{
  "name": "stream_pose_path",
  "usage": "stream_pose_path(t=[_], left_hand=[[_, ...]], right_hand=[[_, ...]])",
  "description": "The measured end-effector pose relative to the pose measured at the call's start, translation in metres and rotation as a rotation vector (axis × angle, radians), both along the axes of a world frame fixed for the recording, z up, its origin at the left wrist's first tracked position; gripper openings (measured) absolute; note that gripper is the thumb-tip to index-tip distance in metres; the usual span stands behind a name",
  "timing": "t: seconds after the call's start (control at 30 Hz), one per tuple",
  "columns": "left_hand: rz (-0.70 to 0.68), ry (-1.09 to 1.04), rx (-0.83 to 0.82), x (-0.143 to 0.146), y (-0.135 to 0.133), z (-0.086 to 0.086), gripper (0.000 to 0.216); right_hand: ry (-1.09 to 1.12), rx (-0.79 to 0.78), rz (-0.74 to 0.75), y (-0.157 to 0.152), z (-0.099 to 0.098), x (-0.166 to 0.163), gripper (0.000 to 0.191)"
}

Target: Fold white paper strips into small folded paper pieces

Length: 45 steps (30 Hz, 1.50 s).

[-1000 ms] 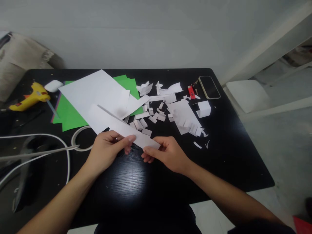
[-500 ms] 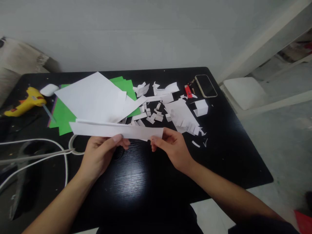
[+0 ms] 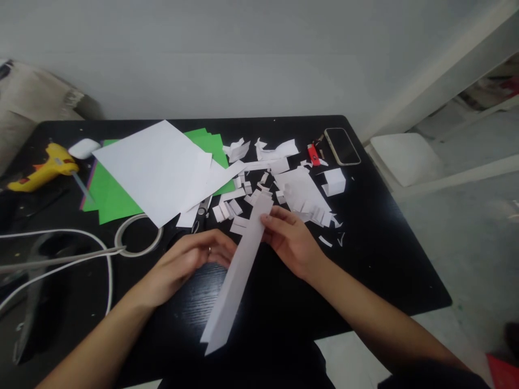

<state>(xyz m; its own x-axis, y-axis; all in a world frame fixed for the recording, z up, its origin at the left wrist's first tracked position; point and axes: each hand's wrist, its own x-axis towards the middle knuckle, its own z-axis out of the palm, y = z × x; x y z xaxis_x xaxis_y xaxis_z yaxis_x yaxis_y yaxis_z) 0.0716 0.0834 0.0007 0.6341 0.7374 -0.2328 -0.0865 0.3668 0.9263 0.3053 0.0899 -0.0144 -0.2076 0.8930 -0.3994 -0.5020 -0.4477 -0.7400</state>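
Observation:
A long white folded paper strip point(image 3: 239, 275) slants over the table, its upper end pinched between the thumb and fingers of my right hand point(image 3: 294, 240). Its lower end points toward me, and the fold's two layers stand slightly apart there. My left hand point(image 3: 198, 256), with a ring on one finger, is open at the strip's left side. Its fingers reach to the strip's edge; whether they touch it I cannot tell. Scissors point(image 3: 201, 213) lie beyond my left hand, partly hidden. Small folded paper pieces point(image 3: 222, 210) are scattered behind the strip.
A large white sheet point(image 3: 158, 167) rests on green paper point(image 3: 117, 200). Left stand a yellow glue gun point(image 3: 51, 167), a white case point(image 3: 84, 148), a tape roll point(image 3: 119, 237) and a white cable point(image 3: 108, 281). Right are a phone point(image 3: 343, 146), a red lighter point(image 3: 313, 155) and cut paper point(image 3: 304, 189).
The strip has swung from lying crosswise in both hands to slanting toward me. My left hand has let go of it; my right hand keeps its end. The tape roll and scissors are now uncovered.

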Motion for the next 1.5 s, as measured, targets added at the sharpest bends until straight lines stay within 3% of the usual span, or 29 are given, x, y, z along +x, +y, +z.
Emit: stream_pose_path(t=[0.1, 0.23, 1.17, 1.33, 1.5], left_hand=[[0.069, 0.235, 0.108, 0.011, -0.004, -0.006, 0.031], [0.147, 0.357, 0.143, 0.023, -0.01, -0.013, 0.028], [0.237, 0.503, 0.312, 0.027, -0.014, -0.009, 0.028], [0.376, 0.458, 0.335, 0.023, -0.01, -0.007, 0.014], [0.377, 0.454, 0.315, 0.021, -0.011, -0.008, 0.015]], right_hand=[[-0.12, 0.07, 0.038, -0.005, -0.002, -0.005, 0.025], [-0.213, 0.111, 0.055, -0.011, -0.005, -0.011, 0.03], [-0.253, 0.055, 0.082, -0.013, -0.004, -0.01, 0.039], [-0.275, 0.053, 0.148, -0.015, -0.003, -0.012, 0.039], [-0.29, 0.08, 0.226, -0.016, -0.002, -0.013, 0.037]])
